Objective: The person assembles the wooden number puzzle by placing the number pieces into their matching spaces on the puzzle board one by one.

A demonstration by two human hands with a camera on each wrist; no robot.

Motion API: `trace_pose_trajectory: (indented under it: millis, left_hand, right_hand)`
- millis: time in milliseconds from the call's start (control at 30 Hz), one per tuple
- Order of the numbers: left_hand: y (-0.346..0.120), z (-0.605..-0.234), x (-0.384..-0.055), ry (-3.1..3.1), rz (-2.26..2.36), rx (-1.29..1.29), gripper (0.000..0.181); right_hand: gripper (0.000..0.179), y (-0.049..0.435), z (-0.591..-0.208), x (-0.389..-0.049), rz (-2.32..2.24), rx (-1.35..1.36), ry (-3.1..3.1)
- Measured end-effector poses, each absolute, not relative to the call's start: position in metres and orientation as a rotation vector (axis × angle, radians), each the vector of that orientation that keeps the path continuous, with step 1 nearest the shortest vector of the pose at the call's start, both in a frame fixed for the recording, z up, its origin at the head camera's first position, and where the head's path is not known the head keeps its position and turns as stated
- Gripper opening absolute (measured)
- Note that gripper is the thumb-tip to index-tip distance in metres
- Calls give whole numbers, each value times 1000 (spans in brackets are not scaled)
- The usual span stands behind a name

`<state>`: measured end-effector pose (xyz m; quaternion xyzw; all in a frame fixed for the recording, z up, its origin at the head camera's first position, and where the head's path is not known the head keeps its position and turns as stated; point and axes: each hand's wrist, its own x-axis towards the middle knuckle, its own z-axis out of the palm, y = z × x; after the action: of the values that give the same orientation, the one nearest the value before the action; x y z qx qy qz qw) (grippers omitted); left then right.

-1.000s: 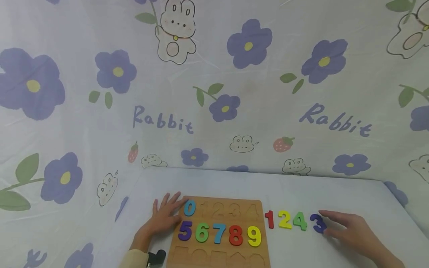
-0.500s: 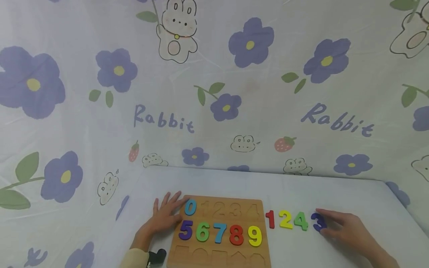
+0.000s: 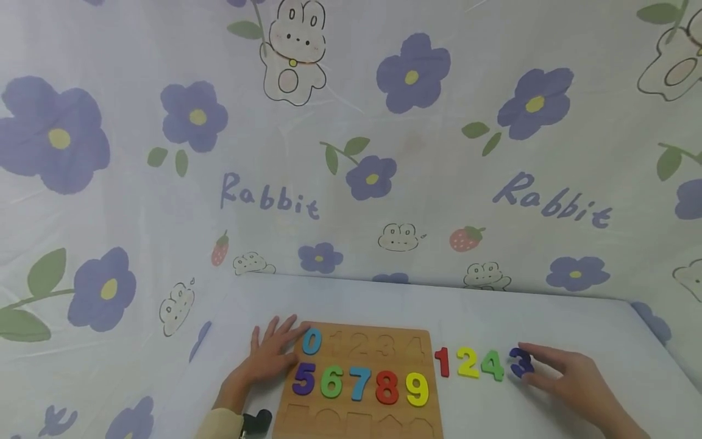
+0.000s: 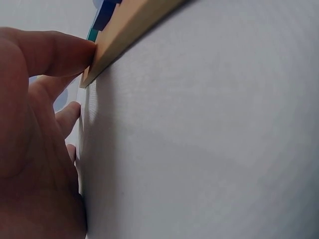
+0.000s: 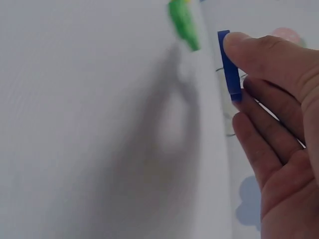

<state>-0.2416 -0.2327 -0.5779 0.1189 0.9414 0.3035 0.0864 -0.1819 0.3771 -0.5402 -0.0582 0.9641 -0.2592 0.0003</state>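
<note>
My right hand (image 3: 576,381) pinches a dark blue number 3 (image 3: 520,363) between thumb and fingers. In the right wrist view the blue number (image 5: 230,65) shows edge-on, held up off the white table. My left hand (image 3: 269,355) lies with spread fingers at the left edge of a wooden number board (image 3: 356,422), thumb and index finger touching its side. On the board sit a light blue 0 (image 3: 311,341), a purple 5 (image 3: 304,379), a green 6 (image 3: 331,382), a blue 7 (image 3: 359,383), a red 8 (image 3: 387,388) and a yellow 9 (image 3: 417,389).
Between board and right hand lie a red 1 (image 3: 442,362), a yellow 2 (image 3: 468,363) and a green 4 (image 3: 493,366) on the white table (image 3: 340,299). The board's top row has bare recesses for 1 to 4. A rabbit-print curtain (image 3: 351,122) hangs behind.
My right hand has closed its thumb and fingers on the dark blue 3 and raised it slightly off the table. My left hand stays at the board.
</note>
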Motion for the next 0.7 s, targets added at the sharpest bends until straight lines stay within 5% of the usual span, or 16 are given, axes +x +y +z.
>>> trace_pose_trajectory:
  millis: [700]
  left_hand:
    - [-231, -575, -237, 2821, 991, 379, 76]
  right_hand:
    - [58, 269, -479, -172, -952, -267, 3094]
